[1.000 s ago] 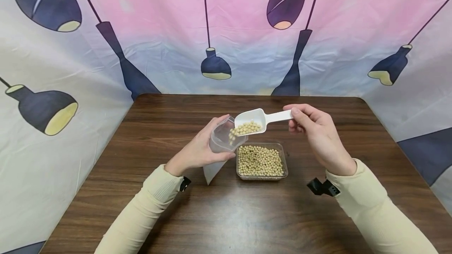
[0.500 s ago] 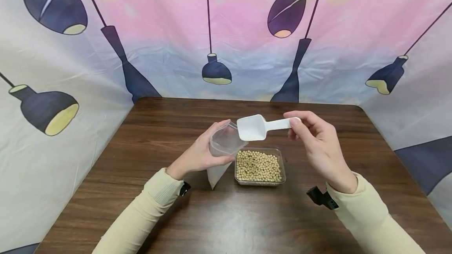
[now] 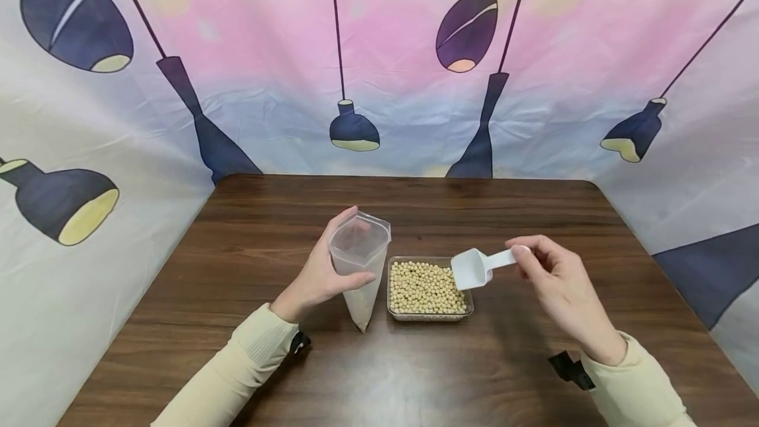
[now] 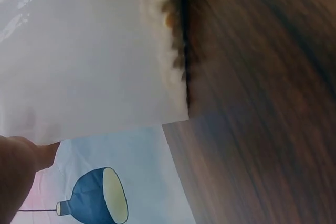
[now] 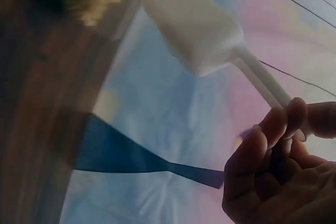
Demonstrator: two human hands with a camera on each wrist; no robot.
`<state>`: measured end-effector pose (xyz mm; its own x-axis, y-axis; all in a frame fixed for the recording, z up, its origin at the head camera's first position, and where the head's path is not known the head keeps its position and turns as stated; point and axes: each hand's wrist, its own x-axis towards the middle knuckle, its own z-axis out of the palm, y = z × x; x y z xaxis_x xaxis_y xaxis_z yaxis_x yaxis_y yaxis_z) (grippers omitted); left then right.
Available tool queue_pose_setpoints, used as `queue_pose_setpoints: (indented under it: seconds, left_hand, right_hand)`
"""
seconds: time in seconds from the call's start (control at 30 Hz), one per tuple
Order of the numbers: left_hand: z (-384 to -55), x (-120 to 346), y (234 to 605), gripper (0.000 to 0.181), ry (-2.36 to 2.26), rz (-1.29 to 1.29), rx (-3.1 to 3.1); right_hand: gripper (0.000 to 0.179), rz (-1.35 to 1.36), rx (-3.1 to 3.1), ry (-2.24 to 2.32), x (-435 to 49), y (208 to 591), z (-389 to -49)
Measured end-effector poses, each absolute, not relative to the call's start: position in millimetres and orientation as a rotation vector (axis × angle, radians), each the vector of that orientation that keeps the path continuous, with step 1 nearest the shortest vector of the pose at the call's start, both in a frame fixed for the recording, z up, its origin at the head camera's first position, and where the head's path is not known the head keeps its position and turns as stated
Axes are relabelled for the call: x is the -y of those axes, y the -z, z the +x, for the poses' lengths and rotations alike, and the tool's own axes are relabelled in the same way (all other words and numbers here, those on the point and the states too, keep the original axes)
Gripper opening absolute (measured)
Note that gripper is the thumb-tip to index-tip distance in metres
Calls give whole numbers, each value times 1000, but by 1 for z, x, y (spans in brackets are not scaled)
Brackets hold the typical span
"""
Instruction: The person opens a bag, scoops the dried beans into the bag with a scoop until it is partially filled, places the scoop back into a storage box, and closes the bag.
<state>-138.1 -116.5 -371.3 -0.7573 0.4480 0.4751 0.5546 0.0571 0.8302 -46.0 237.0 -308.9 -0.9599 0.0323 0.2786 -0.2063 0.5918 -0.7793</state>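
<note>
Around us: dark brown wood-grain surface [image 3: 237, 249] w/ a pastel fabric backdrop [image 3: 273, 127], navy lamp prints, behind it. Clear rectangular plastic tub [image 3: 429, 317] of round pale-yellow beans [image 3: 421, 288] sits betw. our left grip [image 3: 320, 277] & right grip [image 3: 562, 279]; in head view our white plastic scoop [image 3: 470, 270] overlaps the tub's right rear corner, hiding a bit of rim.

Our right grip pinches the scoop by its handle end, bowl out to the left. Our left grip curls round the upper part of a translucent plastic bag w/ pointed bottom [image 3: 369, 285], thumb in front; the rest hangs below, just left of the tub. Can't tell if its tip touches the surface.

L wrist cam: bag side close up, blurred tan patches along one edge, can't tell if inside or behind. R wrist cam: scoop's outer side + fingertips at the handle, partly hidden from head cam.
</note>
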Motion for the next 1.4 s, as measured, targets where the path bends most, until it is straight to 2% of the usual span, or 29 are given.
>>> queue_pose_setpoints:
  seconds: [0.23,0.57,0.9,1.4]
  left_hand:
    - [-137,119,374,99,1775,-1028,2261]
    - [-138,118,372,81,1839,-999,2254]
    - [-137,118,369,83,1799,-1012,2269]
    - [-136,115,374,88,1808,-1094,2227]
  right_hand:
    - [27,64,2610,-1494,-232,335,-51]
    - [30,-218,2502,-1947,-225,368,-63]
    - [33,-286,2415,-2281,-218,390,-67]
    - [40,-382,2229,-2554,-231,396,-66]
